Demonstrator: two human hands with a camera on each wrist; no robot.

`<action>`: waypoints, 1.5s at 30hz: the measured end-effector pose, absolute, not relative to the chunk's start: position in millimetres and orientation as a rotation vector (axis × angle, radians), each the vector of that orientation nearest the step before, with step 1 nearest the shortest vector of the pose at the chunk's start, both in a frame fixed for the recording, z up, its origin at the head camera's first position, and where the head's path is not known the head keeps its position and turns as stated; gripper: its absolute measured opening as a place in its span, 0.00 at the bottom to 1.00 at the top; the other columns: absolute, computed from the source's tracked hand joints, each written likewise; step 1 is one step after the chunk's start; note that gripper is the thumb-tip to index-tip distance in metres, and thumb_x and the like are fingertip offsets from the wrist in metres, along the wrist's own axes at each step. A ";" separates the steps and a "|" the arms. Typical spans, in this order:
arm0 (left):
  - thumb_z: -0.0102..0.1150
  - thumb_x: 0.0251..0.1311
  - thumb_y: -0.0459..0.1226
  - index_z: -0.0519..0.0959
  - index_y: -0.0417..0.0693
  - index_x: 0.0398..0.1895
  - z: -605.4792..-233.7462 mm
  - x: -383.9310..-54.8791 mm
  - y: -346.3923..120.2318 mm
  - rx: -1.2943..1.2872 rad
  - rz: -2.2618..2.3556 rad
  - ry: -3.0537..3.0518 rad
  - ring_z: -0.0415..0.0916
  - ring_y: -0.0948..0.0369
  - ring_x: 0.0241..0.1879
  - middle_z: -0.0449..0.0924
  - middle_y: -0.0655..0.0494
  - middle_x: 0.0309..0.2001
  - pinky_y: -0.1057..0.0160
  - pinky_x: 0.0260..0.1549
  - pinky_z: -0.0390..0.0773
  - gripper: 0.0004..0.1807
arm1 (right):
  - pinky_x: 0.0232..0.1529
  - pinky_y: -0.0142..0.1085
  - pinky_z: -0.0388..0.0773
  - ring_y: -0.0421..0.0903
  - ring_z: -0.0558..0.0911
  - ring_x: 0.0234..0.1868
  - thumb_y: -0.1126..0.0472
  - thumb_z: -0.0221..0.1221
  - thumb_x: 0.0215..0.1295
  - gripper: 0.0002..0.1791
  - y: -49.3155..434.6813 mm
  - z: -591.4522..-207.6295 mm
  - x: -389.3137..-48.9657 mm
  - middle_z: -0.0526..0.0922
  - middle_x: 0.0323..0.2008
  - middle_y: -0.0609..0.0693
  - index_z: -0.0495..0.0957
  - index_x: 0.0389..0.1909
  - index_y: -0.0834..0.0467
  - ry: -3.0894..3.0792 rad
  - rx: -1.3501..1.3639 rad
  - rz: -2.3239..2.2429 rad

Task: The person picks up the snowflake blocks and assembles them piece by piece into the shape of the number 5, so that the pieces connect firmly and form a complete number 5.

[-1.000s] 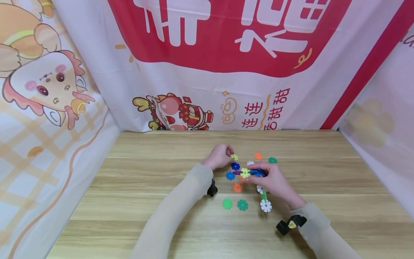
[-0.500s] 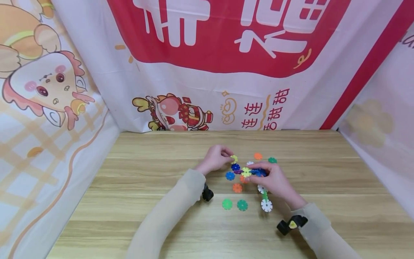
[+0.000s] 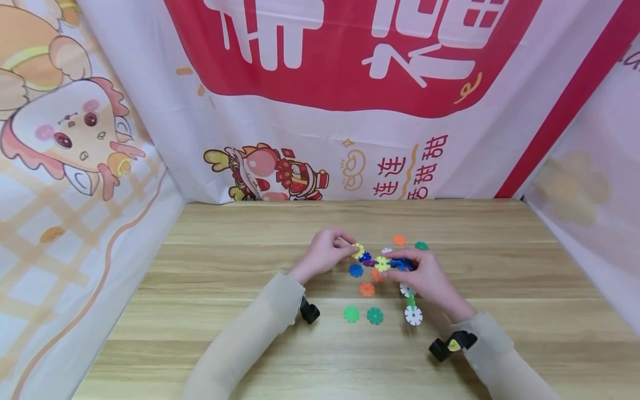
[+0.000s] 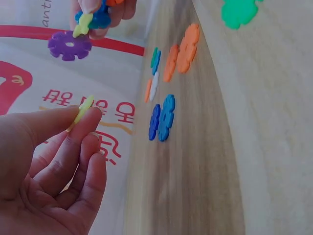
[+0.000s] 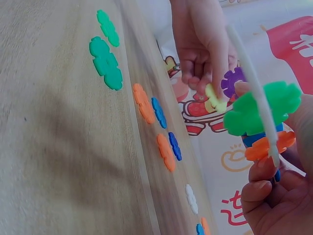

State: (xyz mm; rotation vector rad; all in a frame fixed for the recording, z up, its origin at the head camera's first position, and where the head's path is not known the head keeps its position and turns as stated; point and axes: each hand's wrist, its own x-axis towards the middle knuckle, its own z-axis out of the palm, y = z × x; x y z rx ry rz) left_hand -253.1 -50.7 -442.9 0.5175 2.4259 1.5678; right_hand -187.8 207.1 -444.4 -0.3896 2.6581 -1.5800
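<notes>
Table (image 3: 240, 233) is stretching beneath the chain (image 3: 401, 264), which is hanging above it. The joining is looking partway done: purple, yellow, blue, orange, green and white pieces are already sitting linked. No single long axis is running through the bent chain; one arm is reaching sideways, its purple disc (image 3: 369, 264) pointing at the left hand (image 3: 322, 253), and the other is running toward the person, ending in a white disc (image 3: 413, 315). At the chain's middle, the right hand (image 3: 427, 275) is gripping with fingers and thumb (partly hiding the links there). Off the chain's purple end, the left hand is pinching narrowly, thumb against forefinger. Loose discs (image 3: 367, 289), at least nine, are lying around the chain, not yet linked. Tilted and just apart from the chain, one yellow disc (image 3: 358, 250) is waiting in that pinch, also unjoined.
</notes>
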 end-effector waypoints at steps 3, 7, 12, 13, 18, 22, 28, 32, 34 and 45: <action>0.68 0.66 0.37 0.83 0.47 0.43 -437.9 -245.9 -53.2 0.524 1.581 2.405 0.86 0.49 0.38 0.87 0.59 0.31 0.61 0.32 0.81 0.07 | 0.55 0.51 0.77 0.51 0.77 0.56 0.49 0.76 0.58 0.24 208.0 -445.6 -188.4 0.82 0.55 0.49 0.86 0.54 0.52 2.659 -0.399 -1.585; 0.68 0.66 0.38 0.83 0.48 0.43 -432.8 -238.1 -55.4 0.551 1.574 2.408 0.85 0.46 0.37 0.87 0.58 0.31 0.63 0.29 0.78 0.06 | 0.53 0.46 0.78 0.52 0.78 0.55 0.51 0.75 0.58 0.24 208.5 -446.0 -189.1 0.82 0.55 0.49 0.86 0.55 0.53 2.631 -0.403 -1.612; 0.67 0.67 0.39 0.84 0.49 0.43 -429.2 -230.3 -58.7 0.573 1.576 2.411 0.84 0.44 0.37 0.87 0.60 0.30 0.63 0.28 0.76 0.06 | 0.52 0.47 0.78 0.51 0.78 0.53 0.51 0.75 0.59 0.22 208.5 -445.3 -189.9 0.83 0.54 0.48 0.87 0.53 0.50 2.642 -0.412 -1.606; 0.67 0.67 0.39 0.84 0.48 0.43 -428.3 -228.7 -59.4 0.573 1.579 2.408 0.84 0.44 0.37 0.86 0.60 0.30 0.63 0.29 0.76 0.06 | 0.52 0.47 0.78 0.51 0.78 0.53 0.51 0.75 0.59 0.21 208.4 -445.1 -190.1 0.83 0.53 0.48 0.87 0.53 0.50 2.651 -0.411 -1.600; 0.66 0.68 0.39 0.85 0.49 0.44 -425.2 -222.5 -62.2 0.571 1.576 2.403 0.84 0.45 0.38 0.86 0.61 0.30 0.61 0.31 0.76 0.06 | 0.52 0.48 0.79 0.50 0.78 0.53 0.52 0.75 0.59 0.19 207.8 -442.9 -189.5 0.83 0.53 0.48 0.87 0.51 0.48 2.680 -0.415 -1.579; 0.66 0.68 0.40 0.85 0.49 0.44 -424.1 -219.6 -63.0 0.584 1.568 2.404 0.84 0.45 0.38 0.86 0.61 0.30 0.62 0.31 0.74 0.07 | 0.53 0.48 0.78 0.50 0.78 0.54 0.51 0.75 0.58 0.20 206.9 -441.6 -189.2 0.83 0.54 0.48 0.87 0.51 0.48 2.684 -0.409 -1.574; 0.67 0.67 0.39 0.85 0.49 0.44 -427.2 -218.2 -63.0 0.642 1.561 2.424 0.84 0.47 0.37 0.86 0.62 0.30 0.62 0.31 0.76 0.06 | 0.52 0.46 0.79 0.50 0.78 0.53 0.53 0.76 0.58 0.19 205.2 -439.9 -188.1 0.83 0.53 0.48 0.87 0.51 0.49 2.687 -0.421 -1.581; 0.67 0.67 0.39 0.85 0.49 0.45 -428.6 -217.3 -61.4 0.667 1.559 2.441 0.83 0.52 0.35 0.86 0.64 0.31 0.62 0.32 0.78 0.07 | 0.50 0.42 0.80 0.50 0.79 0.52 0.55 0.76 0.58 0.19 203.9 -439.7 -187.6 0.84 0.52 0.48 0.88 0.50 0.49 2.699 -0.445 -1.582; 0.67 0.67 0.39 0.85 0.48 0.45 -428.9 -216.5 -60.4 0.663 1.555 2.449 0.83 0.55 0.34 0.85 0.64 0.31 0.61 0.32 0.78 0.07 | 0.49 0.40 0.81 0.50 0.80 0.51 0.55 0.76 0.58 0.19 203.1 -440.2 -187.5 0.84 0.52 0.49 0.88 0.50 0.50 2.700 -0.450 -1.586; 0.67 0.67 0.37 0.85 0.47 0.44 -429.1 -213.6 -57.6 0.585 1.577 2.457 0.81 0.58 0.32 0.85 0.63 0.31 0.63 0.31 0.77 0.06 | 0.46 0.36 0.82 0.49 0.80 0.51 0.53 0.77 0.56 0.19 199.5 -441.0 -187.8 0.84 0.52 0.49 0.88 0.49 0.49 2.717 -0.415 -1.580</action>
